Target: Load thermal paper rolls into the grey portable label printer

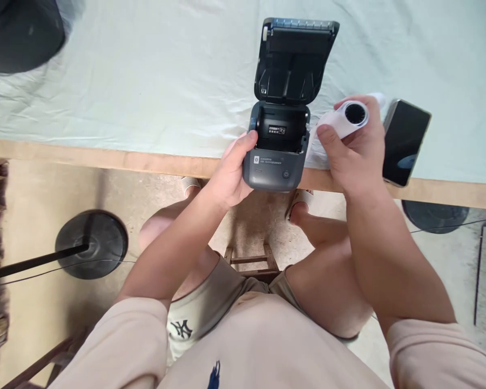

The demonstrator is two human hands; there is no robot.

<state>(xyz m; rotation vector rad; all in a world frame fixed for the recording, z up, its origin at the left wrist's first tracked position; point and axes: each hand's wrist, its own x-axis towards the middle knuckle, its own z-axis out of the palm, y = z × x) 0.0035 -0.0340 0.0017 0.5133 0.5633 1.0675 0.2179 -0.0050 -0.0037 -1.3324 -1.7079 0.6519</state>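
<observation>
My left hand [233, 170] grips the left side of a dark grey label printer [273, 170] at the table's front edge. The printer's lid [294, 65] is swung up and back, baring its hollow paper bay with a small white label inside. In my right hand [356, 151], fingers closed, is a white paper roll [336, 121] with a black core end showing. It is just right of the printer, with a loose strip of paper hanging between the two. My right fingertips are partly hidden behind the roll.
A smartphone [407, 140] with a dark screen lies right of my right hand, over the wooden table edge [105, 159]. A dark rounded object [22, 35] sits at the far left of the pale tablecloth [146, 81]. Black round stand bases [109, 237] are on the floor.
</observation>
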